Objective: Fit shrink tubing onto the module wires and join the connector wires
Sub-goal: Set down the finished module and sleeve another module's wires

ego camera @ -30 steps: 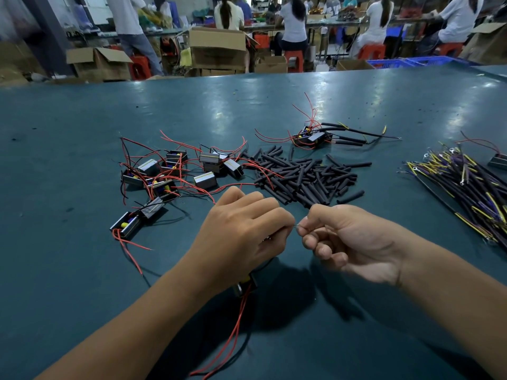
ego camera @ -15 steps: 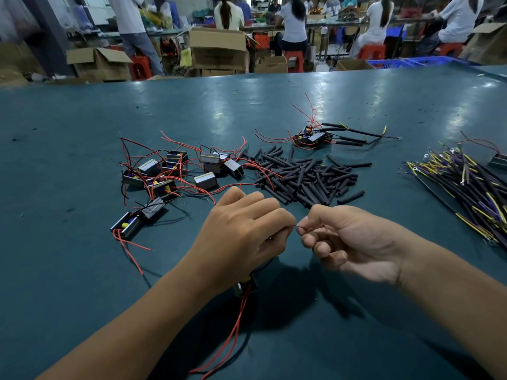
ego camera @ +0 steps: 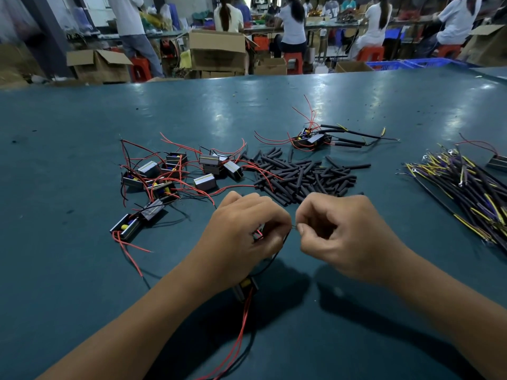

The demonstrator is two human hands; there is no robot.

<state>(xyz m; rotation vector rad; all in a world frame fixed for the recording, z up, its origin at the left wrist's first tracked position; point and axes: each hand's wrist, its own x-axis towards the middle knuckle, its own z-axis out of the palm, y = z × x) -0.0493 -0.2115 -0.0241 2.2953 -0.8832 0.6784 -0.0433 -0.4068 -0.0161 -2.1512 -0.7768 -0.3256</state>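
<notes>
Change: the right hand (ego camera: 347,237) has rolled knuckles-up since a second ago; the left hand (ego camera: 247,237) has barely shifted.
Wire joint: a thin wire end (ego camera: 294,228) is pinched between both hands' fingertips, near centre.
Module in hand: hangs under the left wrist (ego camera: 245,290), red leads trailing nearer.
Done: one finished module (ego camera: 312,139) lies far right.
Left: a cluster of bare modules (ego camera: 175,174), a tubing pile (ego camera: 304,174) and a connector-wire bundle (ego camera: 472,185) at right.
Hands: both curled tight, gripping wire.

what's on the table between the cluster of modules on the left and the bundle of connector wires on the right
In the head view, a pile of black shrink tubing pieces lies between the modules and the connector wires.
</notes>
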